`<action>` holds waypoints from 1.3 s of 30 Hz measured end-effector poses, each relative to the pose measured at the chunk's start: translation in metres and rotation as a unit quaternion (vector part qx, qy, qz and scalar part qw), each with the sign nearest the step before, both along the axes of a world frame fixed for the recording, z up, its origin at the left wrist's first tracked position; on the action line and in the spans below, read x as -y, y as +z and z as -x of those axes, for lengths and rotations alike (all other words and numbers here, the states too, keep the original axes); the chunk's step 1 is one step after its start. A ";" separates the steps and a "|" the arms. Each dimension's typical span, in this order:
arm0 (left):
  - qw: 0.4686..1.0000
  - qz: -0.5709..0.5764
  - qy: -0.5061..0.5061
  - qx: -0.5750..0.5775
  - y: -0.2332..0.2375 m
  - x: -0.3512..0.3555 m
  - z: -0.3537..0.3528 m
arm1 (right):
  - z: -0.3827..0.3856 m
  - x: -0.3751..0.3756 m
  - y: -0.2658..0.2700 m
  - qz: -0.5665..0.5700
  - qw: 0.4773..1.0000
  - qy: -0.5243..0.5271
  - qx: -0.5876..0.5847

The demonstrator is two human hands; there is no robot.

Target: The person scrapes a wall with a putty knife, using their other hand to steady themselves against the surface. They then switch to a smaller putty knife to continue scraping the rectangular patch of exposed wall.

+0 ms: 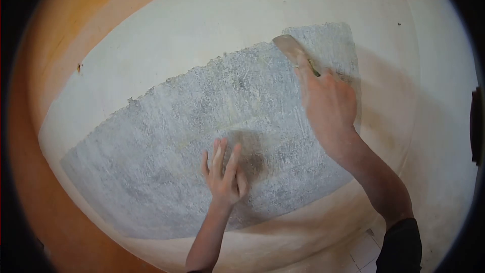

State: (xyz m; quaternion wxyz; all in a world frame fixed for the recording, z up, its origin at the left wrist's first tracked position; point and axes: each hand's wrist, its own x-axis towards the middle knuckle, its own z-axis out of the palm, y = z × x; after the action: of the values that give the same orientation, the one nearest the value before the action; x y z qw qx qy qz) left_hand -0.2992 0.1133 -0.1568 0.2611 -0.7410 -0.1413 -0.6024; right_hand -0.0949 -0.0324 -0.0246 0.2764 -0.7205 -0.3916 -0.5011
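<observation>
My right hand is wrapped round the handle of a scraper, index finger stretched along its blade. The wide metal edge lies at the ragged upper border of a rough grey patch on the wall, where the white coating begins. Lower down, my left hand is held up in front of the grey patch with its fingers spread and nothing in them. Its shadow falls on the wall just to the right.
Orange paint borders the white area at the left and top. A wall corner runs down the right side, with a dark object at the far right edge. Pale floor tiles show at the bottom right.
</observation>
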 end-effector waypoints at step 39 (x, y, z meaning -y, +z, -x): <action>0.996 -0.040 0.079 -0.018 -0.011 -0.018 -0.026 | 0.003 -0.007 -0.005 -0.056 0.998 0.033 -0.007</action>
State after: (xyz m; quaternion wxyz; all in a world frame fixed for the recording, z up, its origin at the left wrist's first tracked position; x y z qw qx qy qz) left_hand -0.2728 0.1310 -0.1682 0.3400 -0.7272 -0.1705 -0.5713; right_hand -0.0978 -0.0252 -0.0292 0.3352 -0.6938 -0.3849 -0.5080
